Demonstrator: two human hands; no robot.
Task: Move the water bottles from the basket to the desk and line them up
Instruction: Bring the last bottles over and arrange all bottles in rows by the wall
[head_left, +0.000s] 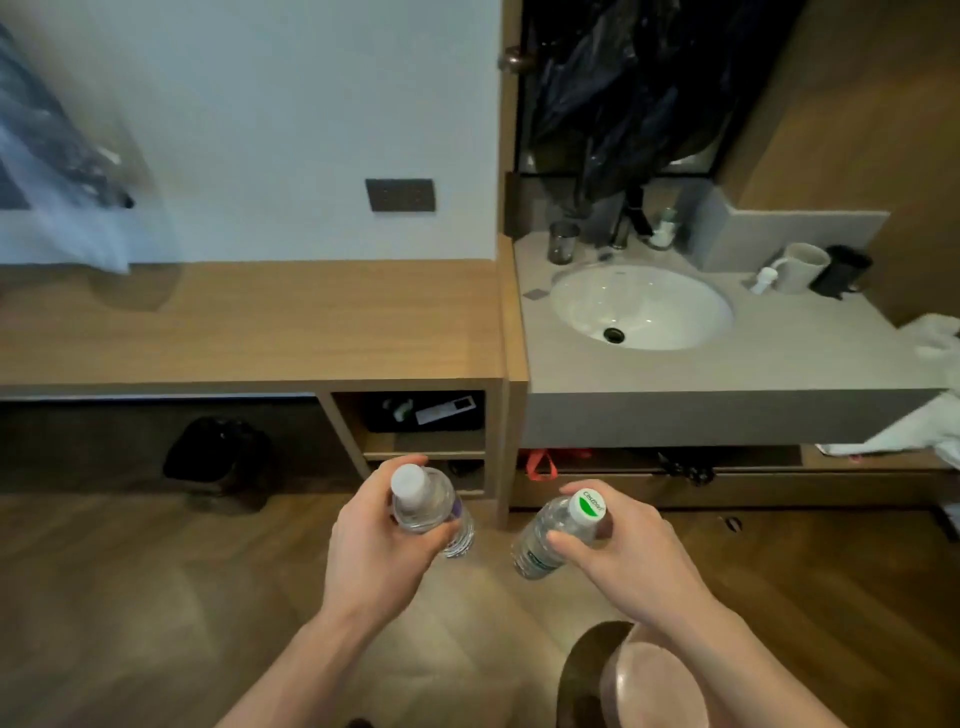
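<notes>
Above the wood floor (130, 597), short of the furniture, two clear water bottles are held in the air, one in each of the hands. The left hand (376, 540) curls its fingers and thumb round the shoulder of the left bottle (431, 512), which has a plain white cap and a purple label; its long axis runs nearly toward the camera, cap up and nearest the lens, base tipped down and a little to the right. The right hand (618, 551) grips the right bottle (558, 532) just under its green-and-white cap, thumb on the near side and fingers wrapped behind; this bottle leans more, cap up and to the right, base down and to the left, so the two bases angle toward each other with a gap between them.

Both forearms reach forward from the bottom edge, bare, wrists roughly level, the hands apart.

Ahead lies the wooden tabletop (270, 322), a long bare surface running from the left edge to a raised wooden divider at its right end. Its front edge stands beyond the bottles and above them in the view. A blurred pale cloth or bag (62, 197) hangs over its far left corner. Under the right end sits an open shelf unit (423, 431) holding dark items. Right of the divider is a grey counter with a white sink (641, 306), a white mug (800, 267) and a glass (562, 241). A round stool (649, 680) stands near the right forearm.
</notes>
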